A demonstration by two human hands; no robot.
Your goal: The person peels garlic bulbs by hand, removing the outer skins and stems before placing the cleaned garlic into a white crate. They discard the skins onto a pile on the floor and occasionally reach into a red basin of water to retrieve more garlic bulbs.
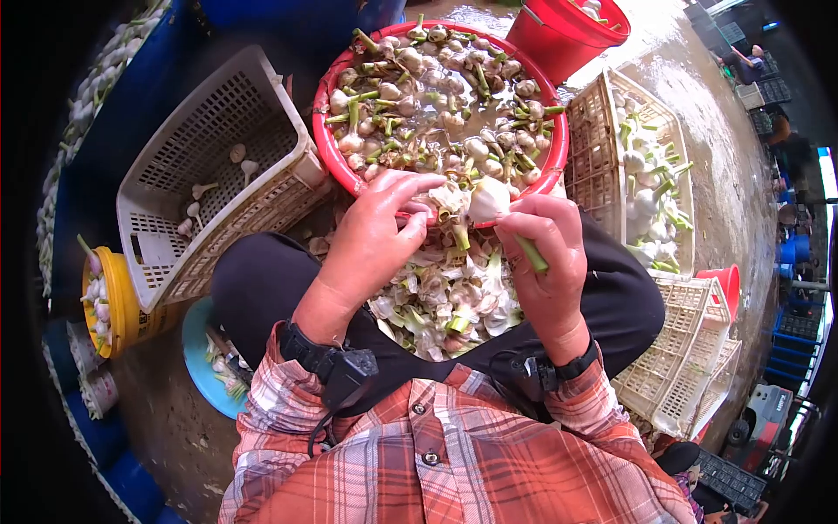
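Observation:
My right hand is closed around the green stem of a garlic bulb, whose pale, smooth head points up and to the left. My left hand is open just left of the bulb, its thumb and forefinger apart. Between the hands, loose papery garlic skin hangs next to the bulb. Below, between my knees, lies a heap of peeled skins and stem bits. Beyond my hands stands a red tub of water with many unpeeled garlic bulbs in it.
A pale plastic crate with a few bulbs tilts at left, near a yellow bucket and a blue basin. At right are a crate of cleaned garlic and stacked crates. A red bucket stands behind the tub.

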